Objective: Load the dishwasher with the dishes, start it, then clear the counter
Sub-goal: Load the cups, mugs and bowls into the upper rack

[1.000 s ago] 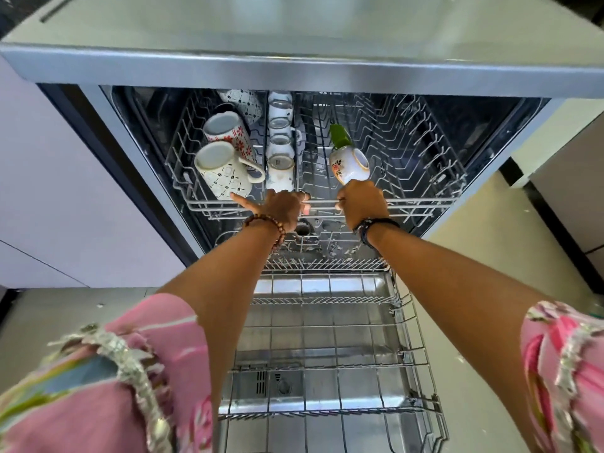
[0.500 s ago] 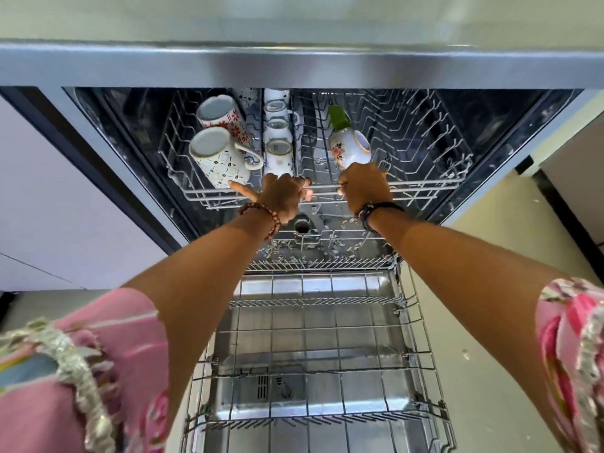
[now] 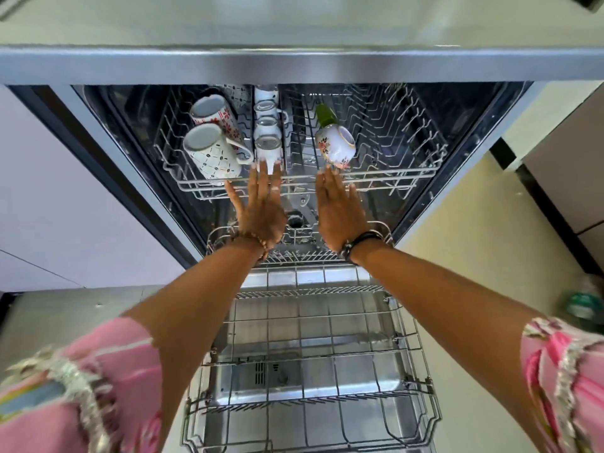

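Half a second ago both hands curled round the upper rack's (image 3: 307,182) front rail; now the left hand (image 3: 261,204) and right hand (image 3: 340,210) lie flat-fingered, holding nothing. The rack sits inside with mugs (image 3: 212,152) at 11 o'clock. The lower rack (image 3: 421,364) probably comes next.

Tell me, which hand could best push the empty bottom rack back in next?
Probably either: left hand and right hand both lie open with straight fingers at the upper rack's front rail, equally far above the lower rack. The right looks slightly nearer its middle, so perhaps right, though both together seems steadier.
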